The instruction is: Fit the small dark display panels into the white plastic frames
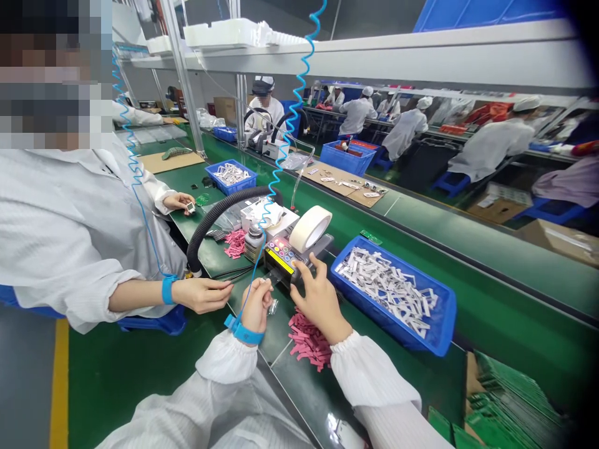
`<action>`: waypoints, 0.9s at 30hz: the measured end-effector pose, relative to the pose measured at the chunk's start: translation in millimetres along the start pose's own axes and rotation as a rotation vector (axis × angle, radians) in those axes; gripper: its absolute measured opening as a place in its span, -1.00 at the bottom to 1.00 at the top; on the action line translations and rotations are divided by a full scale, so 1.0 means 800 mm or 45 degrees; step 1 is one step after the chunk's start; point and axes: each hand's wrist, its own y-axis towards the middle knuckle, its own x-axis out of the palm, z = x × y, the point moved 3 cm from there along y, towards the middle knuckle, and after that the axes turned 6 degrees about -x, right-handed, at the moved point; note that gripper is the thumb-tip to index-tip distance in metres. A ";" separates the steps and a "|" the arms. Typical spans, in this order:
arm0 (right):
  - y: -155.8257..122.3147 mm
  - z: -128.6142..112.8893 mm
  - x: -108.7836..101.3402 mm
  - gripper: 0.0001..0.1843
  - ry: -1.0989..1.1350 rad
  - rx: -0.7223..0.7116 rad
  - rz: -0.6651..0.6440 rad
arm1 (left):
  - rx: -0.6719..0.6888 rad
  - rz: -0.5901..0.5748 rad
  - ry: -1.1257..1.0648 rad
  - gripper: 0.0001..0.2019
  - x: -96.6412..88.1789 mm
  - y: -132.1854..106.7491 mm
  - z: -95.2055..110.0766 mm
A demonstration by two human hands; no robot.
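My left hand (258, 302), with a blue wrist strap (244, 330) on it, is closed in front of the black machine; what its curled fingers hold, if anything, cannot be made out. A small shiny clear scrap (273, 306) shows beside those fingers. My right hand (321, 299) is open, thumb and fingers apart, at the near right corner of the black machine (281, 257) with round coloured buttons and a yellow label. A roll of whitish tape (311, 227) stands on the machine's far side. Below my right palm lies a pile of pink strips (309, 342).
A blue bin (444, 324) of white frame-like pieces stands on the right, with green circuit boards (515, 399) nearer. To the left are a co-worker's hand (203, 295), a black hose (206, 231) and a dark bottle (254, 240). Coiled blue cord (281, 156) hangs down.
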 end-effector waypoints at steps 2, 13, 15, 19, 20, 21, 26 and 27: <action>0.001 0.000 0.001 -0.47 -0.037 -0.006 0.000 | -0.003 -0.003 -0.002 -0.64 -0.001 0.000 0.003; 0.006 -0.005 -0.002 -0.53 -0.127 -0.022 -0.027 | 0.110 -0.023 0.133 -0.58 0.009 -0.012 0.014; 0.004 -0.005 -0.004 -0.50 -0.106 -0.012 -0.031 | 0.168 -0.014 0.191 -0.55 0.001 -0.023 0.020; -0.001 -0.003 -0.006 -0.41 -0.009 0.006 -0.026 | 0.267 -0.041 0.432 -0.57 -0.029 -0.047 0.036; -0.001 -0.002 -0.005 -0.40 0.018 0.011 -0.019 | 0.258 -0.083 0.525 -0.60 -0.034 -0.051 0.039; -0.002 -0.002 -0.005 -0.39 0.042 0.019 -0.012 | 0.237 -0.137 0.621 -0.64 -0.037 -0.054 0.041; -0.001 -0.001 -0.003 -0.40 0.112 0.040 -0.002 | 0.188 -0.362 1.017 -0.66 -0.035 -0.061 0.047; -0.001 -0.001 -0.003 -0.40 0.118 0.038 -0.006 | 0.196 -0.393 1.081 -0.66 -0.033 -0.061 0.049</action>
